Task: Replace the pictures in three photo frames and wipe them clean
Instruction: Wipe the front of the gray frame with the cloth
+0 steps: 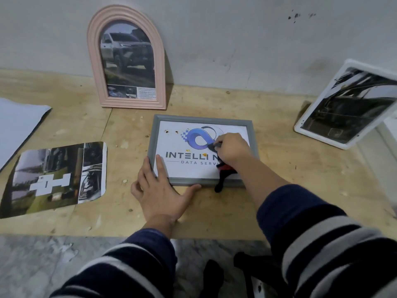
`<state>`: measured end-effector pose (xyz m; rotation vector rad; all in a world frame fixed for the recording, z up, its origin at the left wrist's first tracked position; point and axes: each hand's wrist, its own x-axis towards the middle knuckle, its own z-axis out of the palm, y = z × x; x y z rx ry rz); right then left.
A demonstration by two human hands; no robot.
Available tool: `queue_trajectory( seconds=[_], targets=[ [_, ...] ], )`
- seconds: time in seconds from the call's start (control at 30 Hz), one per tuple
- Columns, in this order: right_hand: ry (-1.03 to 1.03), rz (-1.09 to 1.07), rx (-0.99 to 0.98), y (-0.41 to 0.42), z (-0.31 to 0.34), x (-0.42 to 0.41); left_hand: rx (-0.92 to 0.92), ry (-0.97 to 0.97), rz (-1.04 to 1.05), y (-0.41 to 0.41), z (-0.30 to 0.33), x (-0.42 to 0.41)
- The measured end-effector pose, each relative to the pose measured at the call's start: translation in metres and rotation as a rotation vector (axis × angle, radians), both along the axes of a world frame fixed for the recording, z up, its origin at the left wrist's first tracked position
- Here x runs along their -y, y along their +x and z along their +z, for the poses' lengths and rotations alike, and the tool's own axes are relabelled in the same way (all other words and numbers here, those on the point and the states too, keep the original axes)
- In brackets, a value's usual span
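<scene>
A grey rectangular frame lies flat on the plywood board, holding a white logo print with small brown spots on its glass. My left hand presses flat on its lower left corner, fingers straight. My right hand grips a dark cloth with a red patch and presses it on the glass over the blue logo. A pink arched frame with a truck picture leans upright against the wall. A white frame with a dark picture leans tilted at the right.
A loose printed photo sheet lies flat on the plywood board at the left. A white paper sheet lies at the far left. Marble floor runs along the board's near edge.
</scene>
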<state>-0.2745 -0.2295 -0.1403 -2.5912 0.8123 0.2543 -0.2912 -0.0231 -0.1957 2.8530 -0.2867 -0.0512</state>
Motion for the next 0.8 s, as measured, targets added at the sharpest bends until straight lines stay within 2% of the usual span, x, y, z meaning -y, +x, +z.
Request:
queue_trajectory(
  seconds=[0.27, 0.43, 0.5, 0.67, 0.8],
  targets=[
    [0.082, -0.001, -0.046, -0.036, -0.001, -0.015, -0.019, -0.007, 0.001, 0.000, 0.003, -0.001],
    [0.157, 0.122, -0.261, -0.021, 0.022, -0.008, -0.028, -0.016, 0.001, -0.001, 0.004, 0.001],
    [0.149, 0.106, -0.235, 0.002, 0.031, -0.005, -0.023, -0.018, 0.005, -0.001, 0.004, 0.001],
    [0.044, -0.069, 0.087, 0.055, 0.033, -0.005, -0.019, -0.012, 0.020, 0.000, 0.003, 0.001],
    [0.005, -0.051, 0.001, 0.059, 0.015, -0.013, -0.010, -0.014, 0.021, 0.000, 0.004, 0.003]
  ],
)
